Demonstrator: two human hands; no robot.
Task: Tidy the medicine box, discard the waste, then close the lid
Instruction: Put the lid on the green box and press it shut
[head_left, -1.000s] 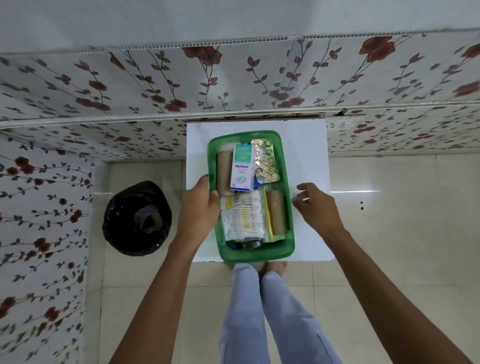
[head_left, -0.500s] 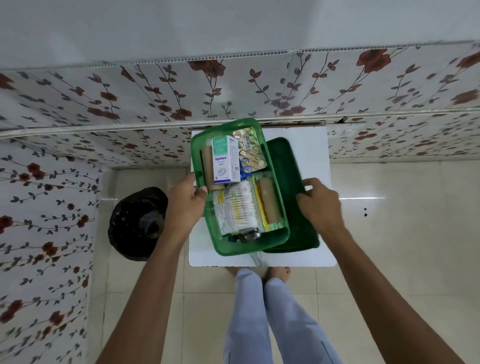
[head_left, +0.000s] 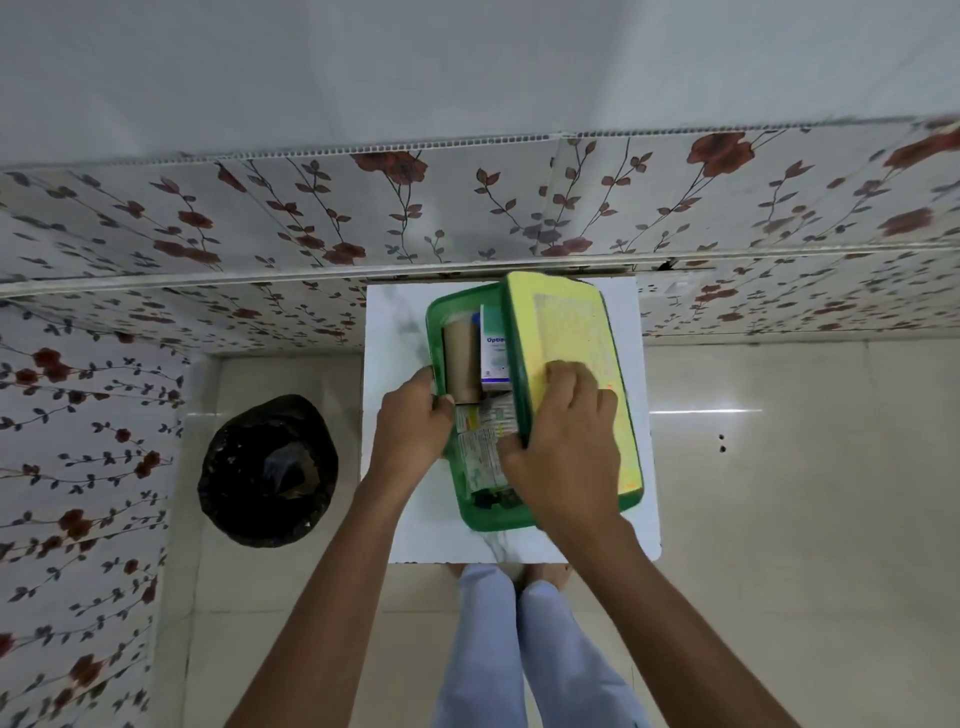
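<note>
A green medicine box (head_left: 470, 506) stands on a small white table (head_left: 395, 332). Inside it show a brown roll (head_left: 461, 364), a white and blue Optibex carton (head_left: 492, 343) and printed medicine strips (head_left: 480, 447). My left hand (head_left: 413, 421) grips the box's left rim. My right hand (head_left: 563, 457) holds the lid (head_left: 566, 332), yellow-looking with a green rim. The lid lies tilted over the right half of the box, its left edge raised above the contents. The box's right side is hidden beneath it.
A bin lined with a black bag (head_left: 267, 470) stands on the tiled floor left of the table. A floral-papered wall runs behind the table and along the left. My legs in light trousers (head_left: 519, 649) are below the table's near edge.
The box was lifted off the green lid that lay beneath it. My right hand took that lid, turned it over and brought it across the right half of the box. My left hand stayed on the left rim.
</note>
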